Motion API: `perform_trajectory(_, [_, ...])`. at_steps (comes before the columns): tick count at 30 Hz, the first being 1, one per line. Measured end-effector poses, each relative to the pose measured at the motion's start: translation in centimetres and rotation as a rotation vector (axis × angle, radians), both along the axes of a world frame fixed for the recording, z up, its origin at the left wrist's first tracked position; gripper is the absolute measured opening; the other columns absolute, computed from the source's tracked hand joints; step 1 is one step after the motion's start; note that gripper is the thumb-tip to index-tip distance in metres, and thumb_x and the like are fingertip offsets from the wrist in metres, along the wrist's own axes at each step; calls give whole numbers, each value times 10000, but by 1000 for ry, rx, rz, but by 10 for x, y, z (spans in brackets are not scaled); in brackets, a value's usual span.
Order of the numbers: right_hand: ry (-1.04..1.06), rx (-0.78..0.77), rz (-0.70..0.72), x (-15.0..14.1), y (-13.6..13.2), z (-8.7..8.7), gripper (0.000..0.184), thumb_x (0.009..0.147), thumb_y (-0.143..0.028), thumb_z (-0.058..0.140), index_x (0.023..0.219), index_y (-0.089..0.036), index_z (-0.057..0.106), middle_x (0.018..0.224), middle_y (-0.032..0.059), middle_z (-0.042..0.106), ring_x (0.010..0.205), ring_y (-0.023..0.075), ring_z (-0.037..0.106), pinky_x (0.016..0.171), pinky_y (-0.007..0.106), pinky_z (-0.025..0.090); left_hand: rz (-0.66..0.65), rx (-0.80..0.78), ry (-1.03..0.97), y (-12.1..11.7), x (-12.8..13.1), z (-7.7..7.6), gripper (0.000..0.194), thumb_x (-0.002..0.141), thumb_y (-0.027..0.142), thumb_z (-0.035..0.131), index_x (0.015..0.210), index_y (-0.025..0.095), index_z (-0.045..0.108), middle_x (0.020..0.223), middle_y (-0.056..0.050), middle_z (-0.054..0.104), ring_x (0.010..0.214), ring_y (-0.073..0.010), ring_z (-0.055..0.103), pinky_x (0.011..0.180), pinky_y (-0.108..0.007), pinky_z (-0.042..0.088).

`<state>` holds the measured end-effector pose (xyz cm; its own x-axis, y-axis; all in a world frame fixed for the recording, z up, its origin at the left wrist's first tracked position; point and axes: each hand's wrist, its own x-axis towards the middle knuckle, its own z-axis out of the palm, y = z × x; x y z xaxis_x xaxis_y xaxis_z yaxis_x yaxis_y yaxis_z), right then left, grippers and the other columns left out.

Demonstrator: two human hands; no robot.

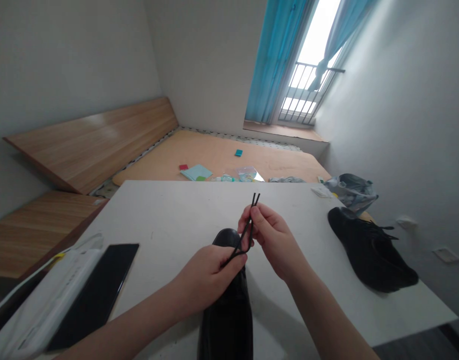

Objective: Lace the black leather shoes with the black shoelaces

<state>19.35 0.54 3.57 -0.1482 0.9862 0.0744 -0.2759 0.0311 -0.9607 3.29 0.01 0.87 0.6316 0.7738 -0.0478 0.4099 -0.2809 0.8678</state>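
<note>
On a white table (169,220) in a bedroom, a black leather shoe (225,320) sits near the front edge, toe pointing away. Above it, the fingers of the left hand (210,280) and right hand (272,245) are closed, pinching a black shoelace (247,230). A second black shoe (368,250) lies toward the table's right side, a black phone (98,290) toward its left.

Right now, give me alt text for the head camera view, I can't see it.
The left hand and right hand hold a thin black shoelace over a black leather shoe on a white table, the right fingers pinching its two tips upright. A second black shoe lies to the right, and a black smartphone lies to the left.
</note>
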Motion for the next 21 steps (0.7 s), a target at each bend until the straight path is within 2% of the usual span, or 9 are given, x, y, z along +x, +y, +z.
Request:
perform_trajectory(2, [94, -63, 0, 2, 0, -2, 303, 876, -471, 663, 838, -177, 600, 750, -13, 670, 509, 77, 619, 471, 178, 404, 31, -25, -3, 1, 1, -2, 412, 931, 453, 432, 607, 206, 370, 570, 57, 361, 559, -124, 346, 533, -264, 236])
perform_trajectory(4, [117, -87, -7, 2, 1, -2, 276, 875, -450, 668, 846, -180, 620, 823, 10, 703, 632, 112, 688, 536, 189, 470, 75, -49, -8, 1, 2, -4, 415, 920, 457, 443, 596, 208, 370, 558, 57, 348, 551, -125, 331, 524, -270, 217])
perform_trajectory(7, [-43, 25, -82, 3, 1, -5, 253, 901, -435, 637, 911, -184, 667, 942, 52, 740, 890, 177, 720, 716, 250, 538, 124, -73, -35, 2, 2, -7, 446, 939, 473, 370, 576, 213, 353, 553, 49, 355, 542, -131, 337, 521, -276, 221])
perform_trajectory(9, [-196, 140, -153, 5, -1, -9, 266, 934, -431, 588, 989, -187, 679, 991, 68, 746, 966, 190, 703, 800, 288, 537, 146, -99, -66, 3, 1, -9, 474, 948, 497, 323, 564, 220, 325, 530, 49, 351, 523, -133, 344, 517, -276, 245])
perform_trajectory(12, [-449, 257, -216, 11, -7, -15, 304, 987, -412, 492, 1123, -195, 656, 1035, 73, 742, 988, 197, 690, 843, 324, 520, 166, -154, -136, 6, 0, -9, 493, 962, 525, 249, 594, 222, 375, 520, 47, 378, 527, -145, 413, 542, -271, 326])
perform_trajectory(15, [-796, 267, -213, 20, -17, -15, 277, 990, -336, 493, 1189, -200, 629, 1003, 59, 737, 903, 205, 686, 790, 337, 502, 188, -215, -207, 11, -1, -9, 495, 960, 546, 269, 756, 191, 549, 568, 42, 442, 579, -156, 494, 596, -271, 395])
perform_trajectory(18, [-1004, 232, -78, 26, -29, -12, 206, 965, -225, 531, 1133, -225, 649, 970, 32, 715, 857, 199, 658, 763, 330, 477, 173, -313, -282, 18, -1, -8, 516, 921, 595, 387, 961, 143, 632, 587, 46, 466, 565, -151, 516, 590, -268, 420])
perform_trajectory(21, [-1080, 204, 18, 28, -37, -10, 155, 953, -164, 533, 950, -221, 677, 905, 23, 662, 813, 188, 620, 714, 312, 449, 143, -350, -301, 21, -1, -8, 523, 892, 596, 475, 1014, 123, 662, 572, 50, 474, 545, -143, 530, 578, -262, 431])
